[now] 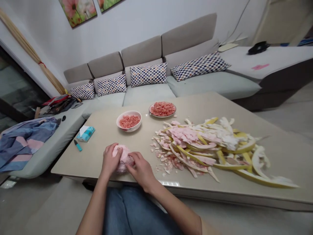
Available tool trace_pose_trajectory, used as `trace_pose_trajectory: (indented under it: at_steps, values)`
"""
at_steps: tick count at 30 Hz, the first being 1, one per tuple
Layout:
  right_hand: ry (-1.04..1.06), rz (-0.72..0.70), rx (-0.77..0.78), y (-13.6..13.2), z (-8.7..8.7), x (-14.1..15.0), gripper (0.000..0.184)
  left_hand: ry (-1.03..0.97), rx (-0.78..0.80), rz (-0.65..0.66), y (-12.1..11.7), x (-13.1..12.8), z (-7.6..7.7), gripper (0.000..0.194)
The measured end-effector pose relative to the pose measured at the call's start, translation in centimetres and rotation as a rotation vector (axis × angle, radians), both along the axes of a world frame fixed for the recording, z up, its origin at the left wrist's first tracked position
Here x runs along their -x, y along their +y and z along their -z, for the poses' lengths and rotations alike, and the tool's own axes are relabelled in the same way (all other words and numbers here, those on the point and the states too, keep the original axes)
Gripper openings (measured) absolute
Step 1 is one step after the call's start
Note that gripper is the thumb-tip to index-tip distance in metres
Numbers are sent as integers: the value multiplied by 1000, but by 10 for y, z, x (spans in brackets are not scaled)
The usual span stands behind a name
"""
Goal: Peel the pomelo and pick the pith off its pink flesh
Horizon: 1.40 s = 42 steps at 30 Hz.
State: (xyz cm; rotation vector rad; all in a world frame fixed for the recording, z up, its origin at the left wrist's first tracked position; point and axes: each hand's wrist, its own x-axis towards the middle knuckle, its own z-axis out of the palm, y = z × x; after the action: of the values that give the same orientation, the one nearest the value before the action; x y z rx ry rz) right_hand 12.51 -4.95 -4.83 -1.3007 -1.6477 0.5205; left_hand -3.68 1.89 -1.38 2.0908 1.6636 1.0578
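Above the person's jeans [129, 209], the left hand [110, 161] clasps a pale pink fruit [124, 152] while the right hand [141, 171] pinches its right side, over the near edge of the table [105, 130]. Rightward lies a heap of peel [202, 147]. Beyond stand a bowl [130, 129] and a plate [163, 116], both holding red pulp [129, 121]; behind them, a sofa [146, 91].
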Motion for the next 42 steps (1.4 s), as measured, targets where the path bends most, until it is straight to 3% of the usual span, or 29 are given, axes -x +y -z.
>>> trace_pose_trajectory:
  at_steps: [7,13,18,24,27,42]
  values:
    - [-393,98,1,18,-13,4,16,91,25,-41,2,-4,1,41]
    - [-507,145,-21,29,-7,5,14,89,-26,-48,5,-12,3,29]
    - [-426,190,-77,37,1,4,14,22,-40,-62,4,-14,7,27]
    - [-233,54,-95,28,-2,-3,14,-17,-69,-77,-4,-12,10,29]
    - [-132,41,-44,22,-3,-3,23,-11,-68,-92,-5,-13,10,29]
    - [-34,112,-69,35,4,3,18,5,-108,-109,-6,-16,11,26]
